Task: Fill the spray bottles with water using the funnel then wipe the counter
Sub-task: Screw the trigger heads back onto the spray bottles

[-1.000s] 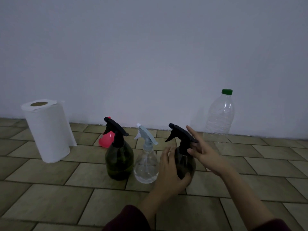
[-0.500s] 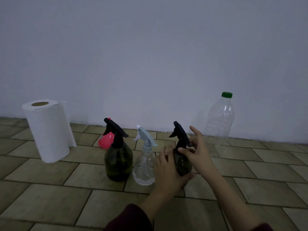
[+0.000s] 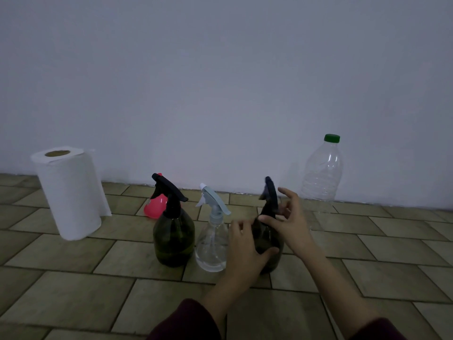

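Three spray bottles stand in a row on the tiled counter (image 3: 73,285). A dark green one with a black head (image 3: 173,234) is on the left, and a clear one with a pale blue head (image 3: 211,244) is in the middle. On the right stands a second dark one (image 3: 268,241). My left hand (image 3: 245,249) grips the belly of that right bottle. My right hand (image 3: 289,219) pinches its black spray head at the collar, the nozzle pointing away from me. A pink funnel (image 3: 155,208) lies behind the left bottle.
A white paper towel roll (image 3: 68,192) stands at the left. A tall clear plastic bottle with a green cap (image 3: 321,177) stands by the wall at the right. A plain wall runs along the back of the counter.
The black spray head of the right bottle has turned from pointing left to pointing away, with my right hand's fingers moving round its collar. My left hand keeps its hold on the bottle's body.
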